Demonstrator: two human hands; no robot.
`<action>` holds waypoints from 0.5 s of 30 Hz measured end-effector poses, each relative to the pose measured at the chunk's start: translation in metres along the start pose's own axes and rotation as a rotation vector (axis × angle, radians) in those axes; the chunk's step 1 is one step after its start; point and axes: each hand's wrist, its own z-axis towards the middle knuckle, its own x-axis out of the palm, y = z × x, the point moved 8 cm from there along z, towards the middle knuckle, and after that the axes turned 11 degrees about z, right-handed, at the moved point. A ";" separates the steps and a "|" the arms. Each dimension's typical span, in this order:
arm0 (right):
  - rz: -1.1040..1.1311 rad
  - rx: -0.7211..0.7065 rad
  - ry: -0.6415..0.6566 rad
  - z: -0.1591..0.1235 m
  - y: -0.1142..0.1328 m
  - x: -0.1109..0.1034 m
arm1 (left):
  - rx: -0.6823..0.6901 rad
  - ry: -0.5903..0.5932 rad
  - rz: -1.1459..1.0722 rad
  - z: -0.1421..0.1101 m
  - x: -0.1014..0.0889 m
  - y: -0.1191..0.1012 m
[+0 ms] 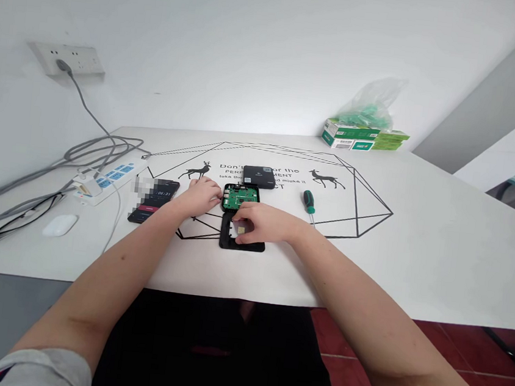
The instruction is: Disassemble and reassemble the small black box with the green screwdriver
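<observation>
"Counting from the middle, what lies there?"

"One green circuit board [240,198], set in one black case [223,206]; one flat black shell [258,247] just below it, and one black box [266,178] just beyond."

"And the two hands?"

"The left hand [202,194] is at the case's left edge, its fingers bent; I can't tell how its grip closes. The right hand [254,222] is over the shell, its grip apart, thumb nearer the person than the fingertips."

"Any other pieces?"

"One green-and-black screwdriver [308,202] to the right, one phone [160,200] left, then one power strip [119,175], one white oval case [59,225] and one pair of glasses [29,218]."

"How much room is there?"

"The front edge is well apart from the shell, and the right side is wide open. Green-and-white boxes [353,135] line the back."

"The surface?"

"A white desk [383,267] printed with two deer and black lines, against a pale wall [236,49]; red floor tiles [352,384] below."
</observation>
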 end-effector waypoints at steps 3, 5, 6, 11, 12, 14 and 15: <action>0.035 0.035 0.023 -0.001 -0.002 0.001 | -0.020 -0.013 0.001 0.000 -0.001 -0.002; 0.030 0.019 0.025 -0.001 0.000 0.002 | -0.034 -0.014 0.032 0.000 0.000 -0.002; 0.014 0.005 0.021 0.000 0.002 0.002 | -0.040 -0.013 0.048 0.001 0.000 -0.002; -0.007 -0.026 0.014 0.000 0.001 0.002 | -0.043 -0.017 0.069 0.003 0.001 -0.002; 0.011 -0.030 0.019 0.000 0.000 0.003 | -0.043 -0.021 0.069 0.003 0.002 -0.002; 0.032 -0.053 0.009 0.001 -0.002 0.002 | -0.043 -0.033 0.070 0.004 0.003 -0.002; 0.028 -0.067 -0.013 0.001 -0.002 0.000 | -0.042 -0.043 0.069 0.004 0.003 -0.001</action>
